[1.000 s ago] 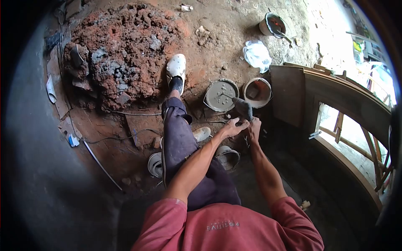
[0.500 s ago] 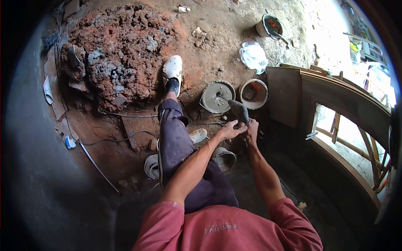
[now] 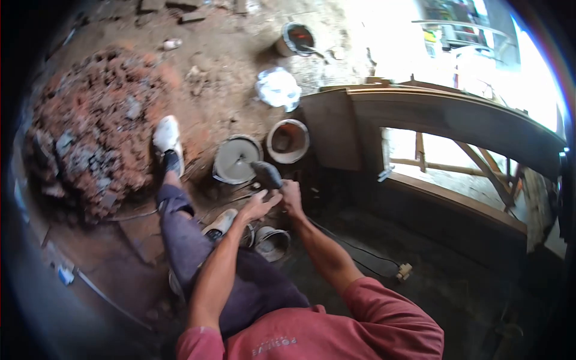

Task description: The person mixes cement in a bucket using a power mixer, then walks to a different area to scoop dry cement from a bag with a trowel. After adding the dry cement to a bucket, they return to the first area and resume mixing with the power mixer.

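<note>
A dark electric drill [image 3: 267, 174] points down into a bucket of wet grey cement [image 3: 231, 163], its mixing rod dipping into the middle. My right hand [image 3: 292, 197] is wrapped round the drill's handle. Close on its left is my left hand [image 3: 258, 206], fingers loosely curved, thumb apart and fingertips right by the handle. Beside the cement stands a second bucket [image 3: 288, 141], reddish brown inside. A black cord [image 3: 354, 249] runs from near the drill to a pale plug connector [image 3: 405, 272] on the floor.
A large heap of reddish rubble [image 3: 99, 138] lies at left, beside my forward white shoe [image 3: 167, 135]. A small bucket [image 3: 272, 245] stands near my legs. Farther off are a white plastic bag [image 3: 278, 88] and another bucket [image 3: 297, 39]. A wooden frame [image 3: 456, 195] leans at right.
My view has swung to the right, so the buckets, heap and hands appear farther left. The drill stays in the cement bucket, with both hands still near its handle.
</note>
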Demonstrator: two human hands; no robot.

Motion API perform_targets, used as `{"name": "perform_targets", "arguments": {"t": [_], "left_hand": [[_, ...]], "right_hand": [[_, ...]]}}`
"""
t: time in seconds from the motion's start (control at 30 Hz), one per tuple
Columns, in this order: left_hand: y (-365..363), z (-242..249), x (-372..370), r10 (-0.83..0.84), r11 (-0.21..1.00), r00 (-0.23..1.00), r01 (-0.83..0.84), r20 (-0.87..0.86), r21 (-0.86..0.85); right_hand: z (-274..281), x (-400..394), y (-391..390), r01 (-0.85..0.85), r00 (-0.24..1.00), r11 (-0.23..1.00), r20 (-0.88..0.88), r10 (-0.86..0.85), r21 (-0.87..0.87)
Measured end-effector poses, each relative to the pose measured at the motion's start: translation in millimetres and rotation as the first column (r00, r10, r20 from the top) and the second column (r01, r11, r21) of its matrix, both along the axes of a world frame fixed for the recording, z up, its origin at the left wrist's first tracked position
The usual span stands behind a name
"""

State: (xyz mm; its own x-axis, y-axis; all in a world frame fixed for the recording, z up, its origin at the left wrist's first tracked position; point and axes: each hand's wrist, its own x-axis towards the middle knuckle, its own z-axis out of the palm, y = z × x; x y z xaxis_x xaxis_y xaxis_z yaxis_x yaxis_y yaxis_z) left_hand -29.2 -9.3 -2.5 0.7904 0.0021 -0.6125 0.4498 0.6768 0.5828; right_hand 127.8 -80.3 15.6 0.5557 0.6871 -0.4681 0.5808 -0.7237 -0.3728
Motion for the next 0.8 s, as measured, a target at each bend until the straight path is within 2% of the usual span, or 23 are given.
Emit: {"name": "perform_targets", "arguments": {"t": [0.07,0.1,0.13,0.2,0.27,0.33,0.4,0.53,0.6,0.63,0.7,0.8], "left_hand": [[-3,0,-1,0.074,0.997,0.997,-0.073,0.032,-0.011],[-3,-3,-4,0.069,0.998,0.997,-0.069,0.017,-0.005],[-7,-3,-3,0.074,0.997,0.997,-0.074,-0.005,0.019],[-6,0,1,0.064,0.997,0.998,-0.063,-0.014,0.047],[-8,-8,0,0.036,0.999,0.999,-0.035,-0.009,0.018],[-7,-2,-2,0.059,0.995,0.998,-0.057,-0.021,0.085],[-6,6,-3,0.096,0.990,0.994,-0.091,-0.046,0.112],[-11,-2,0,0.093,0.987,0.995,-0.089,-0.028,0.136],[-11,-6,1,0.087,0.984,0.996,-0.084,-0.011,0.156],[-8,-2,-1,0.091,0.984,0.996,-0.088,-0.011,0.154],[-2,3,-3,0.044,0.993,0.999,-0.041,-0.023,0.107],[-3,2,-3,0.084,0.993,0.996,-0.083,0.001,0.085]], "right_hand": [[10,-9,1,-0.191,0.957,0.975,0.243,0.160,0.113],[11,-3,4,-0.073,0.997,0.997,0.030,0.073,-0.005],[19,-5,10,0.001,1.000,0.999,-0.025,-0.002,-0.045],[15,-2,10,-0.018,0.998,1.000,-0.053,0.018,0.006],[4,3,5,0.055,0.993,0.998,-0.110,-0.051,0.031],[10,-3,8,0.098,0.986,0.995,-0.133,-0.095,0.013],[9,-4,8,-0.033,0.999,0.998,-0.004,0.033,0.047],[5,1,5,-0.050,0.998,0.997,-0.035,0.052,0.053],[-2,3,4,-0.148,0.989,0.984,0.041,0.145,0.099],[-13,6,-3,-0.152,0.988,0.984,0.041,0.149,0.097],[-29,13,-12,-0.176,0.972,0.973,0.183,0.148,0.151],[13,-2,13,-0.133,0.986,0.986,0.118,0.121,0.097]]}}
